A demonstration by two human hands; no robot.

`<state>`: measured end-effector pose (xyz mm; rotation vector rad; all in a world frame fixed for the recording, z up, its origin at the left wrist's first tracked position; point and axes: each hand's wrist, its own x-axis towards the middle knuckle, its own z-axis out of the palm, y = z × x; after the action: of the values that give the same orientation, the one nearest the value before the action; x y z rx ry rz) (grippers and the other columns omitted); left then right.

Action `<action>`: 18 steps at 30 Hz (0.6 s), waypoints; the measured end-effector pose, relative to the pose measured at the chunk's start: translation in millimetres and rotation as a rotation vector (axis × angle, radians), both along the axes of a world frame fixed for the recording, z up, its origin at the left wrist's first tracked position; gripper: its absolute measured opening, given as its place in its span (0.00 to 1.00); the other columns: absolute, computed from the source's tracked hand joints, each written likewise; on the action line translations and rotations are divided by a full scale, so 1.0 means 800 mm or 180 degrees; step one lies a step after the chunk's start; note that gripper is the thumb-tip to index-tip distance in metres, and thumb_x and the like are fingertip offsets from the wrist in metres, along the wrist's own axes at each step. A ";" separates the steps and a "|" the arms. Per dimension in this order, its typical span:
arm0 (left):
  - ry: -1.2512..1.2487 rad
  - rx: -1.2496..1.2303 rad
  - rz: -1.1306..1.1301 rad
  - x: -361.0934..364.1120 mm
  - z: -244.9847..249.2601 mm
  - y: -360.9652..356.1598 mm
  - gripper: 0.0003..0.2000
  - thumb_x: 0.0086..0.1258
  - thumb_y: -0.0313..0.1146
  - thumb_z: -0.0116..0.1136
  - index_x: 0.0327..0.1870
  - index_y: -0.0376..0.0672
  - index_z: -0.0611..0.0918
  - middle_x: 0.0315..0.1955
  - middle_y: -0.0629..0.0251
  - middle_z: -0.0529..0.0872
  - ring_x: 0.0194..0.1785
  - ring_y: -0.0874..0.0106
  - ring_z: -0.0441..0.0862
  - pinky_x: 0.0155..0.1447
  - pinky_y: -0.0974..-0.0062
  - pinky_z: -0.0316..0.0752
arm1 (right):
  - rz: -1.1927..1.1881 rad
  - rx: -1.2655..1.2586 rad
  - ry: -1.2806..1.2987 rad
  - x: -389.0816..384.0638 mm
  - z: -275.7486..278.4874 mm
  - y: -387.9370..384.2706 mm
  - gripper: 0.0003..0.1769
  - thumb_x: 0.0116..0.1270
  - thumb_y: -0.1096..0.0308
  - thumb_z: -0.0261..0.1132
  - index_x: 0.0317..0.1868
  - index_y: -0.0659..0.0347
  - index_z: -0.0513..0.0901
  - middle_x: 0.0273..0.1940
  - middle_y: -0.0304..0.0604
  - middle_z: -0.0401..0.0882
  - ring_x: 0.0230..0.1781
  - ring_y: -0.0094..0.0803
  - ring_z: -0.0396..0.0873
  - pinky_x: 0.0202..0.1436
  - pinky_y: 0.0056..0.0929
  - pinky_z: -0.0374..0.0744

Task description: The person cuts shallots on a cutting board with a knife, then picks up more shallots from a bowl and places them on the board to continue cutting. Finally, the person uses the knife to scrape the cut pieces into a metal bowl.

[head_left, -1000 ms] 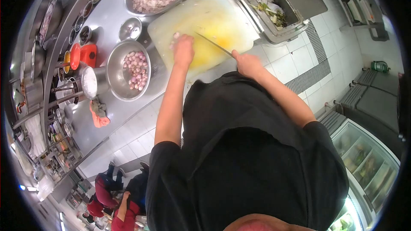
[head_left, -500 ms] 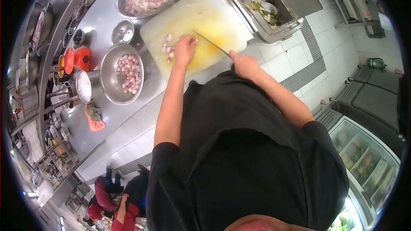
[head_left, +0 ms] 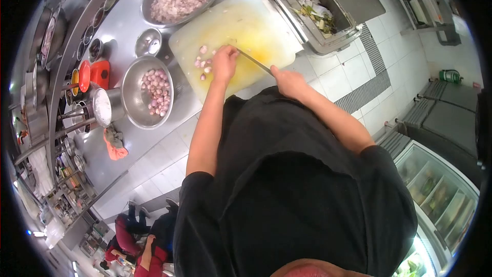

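Head | right hand (head_left: 290,82) grips knife (head_left: 256,62) | left hand (head_left: 224,64): grasp unclear | shallots (head_left: 203,50) beside it (bowl (head_left: 132,101), bin (head_left: 335,45) flanking board (head_left: 241,20))

held in the right hand (head_left: 289,82), the knife (head_left: 254,61) has a smooth metal blade. beneath the grip, the board (head_left: 195,32) looks like plastic, mostly matt. left of the grip, the bowl (head_left: 134,95) is glossy metal, the worktop (head_left: 120,31) smooth shiny metal, the rag (head_left: 116,146) matt cloth. right of it, the bin (head_left: 328,45) looks like dull plastic.
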<state>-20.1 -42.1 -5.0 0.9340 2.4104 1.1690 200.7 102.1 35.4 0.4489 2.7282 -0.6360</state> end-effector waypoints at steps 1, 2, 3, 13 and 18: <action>0.0013 0.0014 -0.0021 0.000 0.001 0.003 0.05 0.69 0.26 0.65 0.42 0.38 0.86 0.41 0.51 0.88 0.46 0.51 0.86 0.52 0.58 0.79 | -0.0066 -0.0125 -0.0045 -0.006 -0.005 0.006 0.18 0.68 0.76 0.59 0.58 0.59 0.71 0.39 0.56 0.88 0.40 0.58 0.89 0.41 0.54 0.84; 0.0128 -0.0038 -0.0055 -0.001 0.002 0.005 0.05 0.69 0.26 0.65 0.42 0.37 0.86 0.41 0.51 0.88 0.46 0.51 0.86 0.52 0.58 0.79 | -0.0077 -0.0109 -0.0029 -0.010 -0.009 0.015 0.18 0.68 0.76 0.59 0.58 0.59 0.71 0.39 0.56 0.88 0.40 0.58 0.89 0.41 0.54 0.84; 0.0230 -0.0108 -0.0087 0.000 0.006 0.005 0.05 0.70 0.26 0.65 0.43 0.37 0.86 0.41 0.50 0.88 0.46 0.51 0.86 0.52 0.58 0.79 | -0.0109 -0.0112 -0.0127 -0.013 -0.006 0.018 0.18 0.68 0.77 0.58 0.59 0.59 0.71 0.40 0.56 0.88 0.42 0.59 0.89 0.42 0.54 0.84; 0.0523 0.0091 -0.0194 0.001 0.002 0.017 0.04 0.71 0.22 0.63 0.43 0.36 0.86 0.41 0.52 0.88 0.43 0.54 0.87 0.50 0.61 0.81 | -0.0049 0.0272 -0.0096 0.005 0.035 0.022 0.18 0.67 0.78 0.59 0.57 0.60 0.73 0.33 0.53 0.88 0.36 0.55 0.89 0.36 0.52 0.84; 0.0350 0.0166 -0.0207 0.006 0.009 0.019 0.05 0.67 0.18 0.59 0.40 0.34 0.85 0.42 0.47 0.87 0.48 0.46 0.84 0.53 0.56 0.78 | 0.0081 0.0405 0.0165 0.009 0.023 0.014 0.17 0.66 0.77 0.61 0.55 0.61 0.72 0.31 0.51 0.87 0.32 0.53 0.89 0.34 0.51 0.84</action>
<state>-15.6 -26.8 2.5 1.1116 2.4244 1.1915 207.8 113.4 54.1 0.4321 2.8298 -0.4757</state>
